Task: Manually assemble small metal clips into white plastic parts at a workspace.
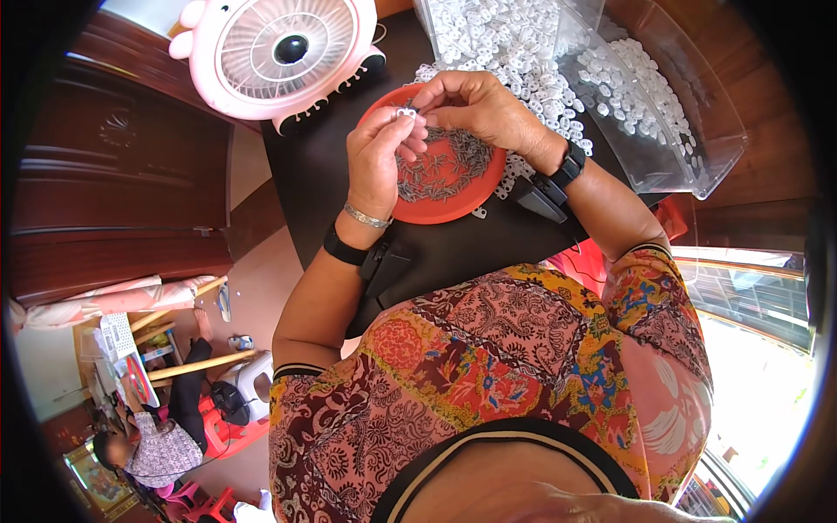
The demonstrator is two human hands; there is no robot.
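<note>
My left hand (382,157) pinches a small white plastic piece (404,112) between thumb and fingers, above an orange-red dish (453,207). The dish holds several thin grey metal pins (440,166). My right hand (478,106) meets the left at the white piece, fingertips closed on it or on a pin; which one I cannot tell. Both wrists carry black bands, and the left also has a silver bracelet.
A heap of small white plastic pieces (514,44) lies on the black table (314,174) behind the dish. A clear plastic bin (663,113) holds more at the right. A pink fan (283,52) stands at the back left. Another person (161,440) sits on the floor, lower left.
</note>
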